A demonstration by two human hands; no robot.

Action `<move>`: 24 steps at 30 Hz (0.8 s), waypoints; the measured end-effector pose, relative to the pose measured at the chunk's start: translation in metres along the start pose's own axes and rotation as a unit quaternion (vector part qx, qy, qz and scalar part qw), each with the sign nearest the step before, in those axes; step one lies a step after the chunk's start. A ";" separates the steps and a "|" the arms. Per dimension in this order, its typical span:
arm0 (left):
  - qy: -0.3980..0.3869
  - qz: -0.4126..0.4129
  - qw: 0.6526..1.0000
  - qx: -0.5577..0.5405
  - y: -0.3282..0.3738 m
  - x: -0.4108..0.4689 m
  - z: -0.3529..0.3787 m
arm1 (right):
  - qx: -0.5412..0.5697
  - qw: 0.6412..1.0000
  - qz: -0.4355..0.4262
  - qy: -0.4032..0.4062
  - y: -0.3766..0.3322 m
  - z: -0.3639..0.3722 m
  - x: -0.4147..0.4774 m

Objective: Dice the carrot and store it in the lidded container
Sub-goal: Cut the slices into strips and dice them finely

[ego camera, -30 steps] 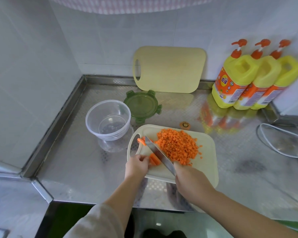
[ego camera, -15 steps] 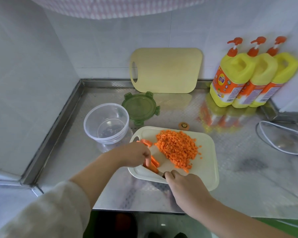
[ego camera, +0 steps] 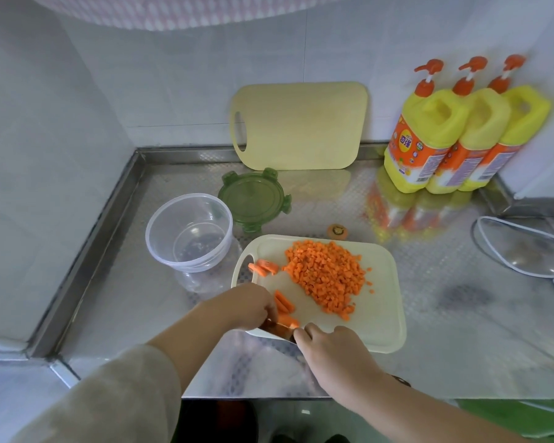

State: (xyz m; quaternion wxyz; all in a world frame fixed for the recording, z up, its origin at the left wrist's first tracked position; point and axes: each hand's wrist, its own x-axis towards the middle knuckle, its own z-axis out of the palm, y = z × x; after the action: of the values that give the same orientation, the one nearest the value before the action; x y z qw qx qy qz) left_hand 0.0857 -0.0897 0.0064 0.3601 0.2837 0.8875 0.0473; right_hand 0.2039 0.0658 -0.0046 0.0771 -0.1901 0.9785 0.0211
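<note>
At lower centre, carrot sticks (ego camera: 283, 304) are pinned by left hand (ego camera: 247, 306), knife (ego camera: 278, 329) gripped by right hand (ego camera: 330, 350); sticks judged stiff, slick, best held just behind blade.

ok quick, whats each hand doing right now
Left hand: fingers curled on the carrot strips, holding them down.
Right hand: grips the knife.

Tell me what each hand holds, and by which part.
Left hand holds the carrot sticks at their near ends. Right hand grips the knife by its handle, which the fist hides.
</note>
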 end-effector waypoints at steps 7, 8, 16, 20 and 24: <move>0.035 0.015 0.999 0.008 -0.004 0.004 -0.011 | 0.004 1.000 -0.009 -0.014 0.011 -0.004 -0.004; 0.052 0.013 0.999 -0.008 -0.006 0.001 -0.018 | 0.004 1.000 -0.017 -0.024 0.014 -0.007 -0.005; 0.229 -0.096 0.905 -0.347 -0.024 0.005 -0.035 | 0.079 0.995 0.042 -0.037 0.059 -0.034 -0.020; 0.177 -0.064 0.957 -0.220 -0.013 0.013 -0.014 | 0.111 0.988 0.082 -0.073 0.067 -0.030 -0.024; 0.079 0.009 0.997 0.002 0.000 0.014 0.008 | 0.162 0.976 0.118 -0.082 0.067 -0.022 -0.024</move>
State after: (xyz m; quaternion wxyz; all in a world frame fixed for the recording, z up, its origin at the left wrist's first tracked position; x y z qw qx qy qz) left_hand 0.0828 -0.0826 -0.0082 0.2879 0.2876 0.9107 0.0712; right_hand 0.1972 0.1346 0.0218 0.1840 -0.0563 0.9747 -0.1134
